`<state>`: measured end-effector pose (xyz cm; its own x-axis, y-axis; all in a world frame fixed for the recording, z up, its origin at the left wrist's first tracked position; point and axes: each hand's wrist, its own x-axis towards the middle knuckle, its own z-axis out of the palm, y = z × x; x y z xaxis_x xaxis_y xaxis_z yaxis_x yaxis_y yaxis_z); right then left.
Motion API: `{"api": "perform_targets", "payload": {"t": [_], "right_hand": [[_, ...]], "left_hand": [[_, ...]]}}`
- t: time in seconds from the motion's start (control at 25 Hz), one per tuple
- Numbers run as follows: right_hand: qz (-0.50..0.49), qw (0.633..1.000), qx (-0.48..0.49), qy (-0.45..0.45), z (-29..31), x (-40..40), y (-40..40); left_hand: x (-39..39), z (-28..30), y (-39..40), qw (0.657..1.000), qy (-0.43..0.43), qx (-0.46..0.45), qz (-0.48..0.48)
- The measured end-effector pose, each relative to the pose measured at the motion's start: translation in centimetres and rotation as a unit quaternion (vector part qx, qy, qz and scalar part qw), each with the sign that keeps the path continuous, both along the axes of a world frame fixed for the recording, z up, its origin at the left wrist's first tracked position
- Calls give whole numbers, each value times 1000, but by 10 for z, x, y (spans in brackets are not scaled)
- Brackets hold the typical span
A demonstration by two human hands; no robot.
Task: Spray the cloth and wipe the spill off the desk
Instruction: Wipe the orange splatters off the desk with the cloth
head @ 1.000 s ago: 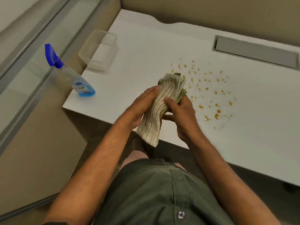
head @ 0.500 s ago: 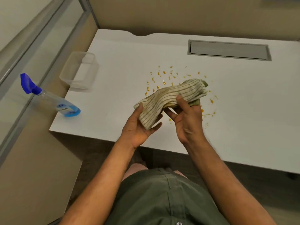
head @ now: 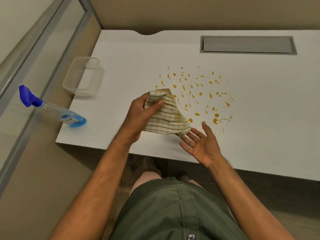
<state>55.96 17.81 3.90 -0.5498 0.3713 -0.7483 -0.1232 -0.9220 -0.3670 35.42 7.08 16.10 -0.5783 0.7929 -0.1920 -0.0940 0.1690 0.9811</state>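
My left hand (head: 141,115) grips a cream cloth with green stripes (head: 168,116), folded and held just above the white desk (head: 131,70). The cloth's lower corner brushes the fingertips of my right hand (head: 200,144), which is open, palm up, near the desk's front edge. An orange spill (head: 199,94) of many droplets spreads over the desk right of the cloth. The spray bottle (head: 57,111), clear with a blue trigger head and blue base, leans at the desk's front left corner.
A clear plastic container (head: 83,77) sits at the desk's left edge behind the bottle. A grey cable hatch (head: 247,45) is set into the back right. A glass partition (head: 31,66) runs along the left. My legs show under the front edge.
My right hand has let go of the cloth and opened. My left hand has taken the whole cloth and bunched it, shifting it left of the spill.
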Motion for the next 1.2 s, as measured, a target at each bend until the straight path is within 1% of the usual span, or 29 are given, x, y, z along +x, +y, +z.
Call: {"api": "perform_targets", "payload": {"t": [0.08, 0.16, 0.24, 0.28, 0.32, 0.36, 0.44, 0.52, 0.6, 0.68, 0.76, 0.8, 0.84, 0.88, 0.92, 1.0, 1.04, 1.08, 1.12, 1.16, 1.2], "right_hand": [[34, 999, -10, 10, -6, -6, 2], [61, 997, -15, 49, -6, -15, 4], [57, 994, -25, 91, -4, -23, 1], [59, 995, -10, 85, -4, -25, 1], [63, 996, 25, 52, -7, -27, 1], [69, 995, 74, -2, -10, -27, 2], [80, 978, 157, -109, -18, -27, 4], [106, 953, 218, -183, -24, -31, 5], [147, 914, 285, -250, -32, -36, 2], [194, 858, 354, -317, -40, -42, -3], [235, 784, 430, -381, -44, -44, -9], [249, 731, 481, -414, -45, -45, -10], [257, 669, 540, -441, -46, -46, -12], [261, 608, 600, -449, -47, -48, -14], [266, 562, 655, -430, -48, -53, -16], [300, 510, 733, -335, -52, -74, -19], [336, 480, 760, -283, -58, -88, -19], [384, 434, 779, -240, -65, -102, -19], [436, 379, 790, -207, -73, -115, -18], [482, 325, 793, -183, -82, -124, -17], [515, 283, 791, -170, -91, -132, -16]], "left_hand": [[-6, 1, -2, 998, -18, -17, -61], [-14, -5, -5, 994, -52, -32, -94], [-27, -20, -6, 990, -102, -52, -79], [-36, -30, -7, 988, -127, -67, -58], [-44, -41, -7, 985, -145, -87, -34], [-53, -54, -8, 982, -150, -115, -7], [-69, -79, -10, 973, -144, -176, 30], [-76, -103, -10, 964, -147, -217, 34], [-77, -125, -8, 961, -135, -241, 29], [-82, -145, -1, 960, -85, -267, 10], [-88, -159, 4, 947, 23, -319, -22], [-92, -164, 6, 933, 86, -347, -33], [-98, -165, 7, 918, 144, -368, -34], [-103, -166, 6, 907, 188, -376, -29], [-109, -167, 4, 900, 223, -374, -22], [-119, -173, -4, 890, 288, -353, -13], [-122, -176, -9, 884, 318, -342, -12], [-125, -180, -13, 877, 343, -336, -15], [-127, -185, -17, 869, 363, -337, -20], [-129, -190, -19, 858, 379, -345, -29], [-132, -195, -21, 846, 396, -355, -41]]}}
